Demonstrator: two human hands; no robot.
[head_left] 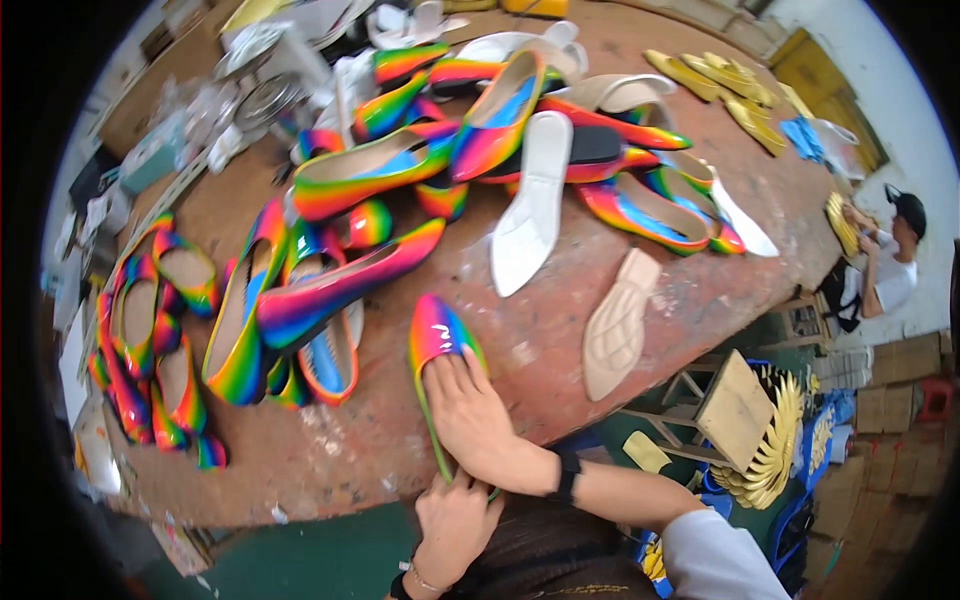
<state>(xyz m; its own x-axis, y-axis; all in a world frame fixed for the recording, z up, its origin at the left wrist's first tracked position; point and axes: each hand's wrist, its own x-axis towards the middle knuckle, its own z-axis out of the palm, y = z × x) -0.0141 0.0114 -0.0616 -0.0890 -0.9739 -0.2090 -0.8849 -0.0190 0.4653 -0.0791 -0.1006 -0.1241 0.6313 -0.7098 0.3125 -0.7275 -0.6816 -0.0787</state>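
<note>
A glossy rainbow flat shoe lies at the table's near edge, toe pointing away from me. My right hand reaches into its opening with fingers stretched forward; the fingertips are hidden under the toe part. Curled around the heel end is my left hand, which covers most of the heel. To the right lies a beige insole with a stitched-looking pattern. A white pointed insole leans against the piled shoes beyond my hands.
Rainbow flats are heaped across the middle, with another cluster at the left. Yellow shoes sit at the far right. Beside the table stands a wooden stool near yellow pieces. Another person holds a yellow item farther right.
</note>
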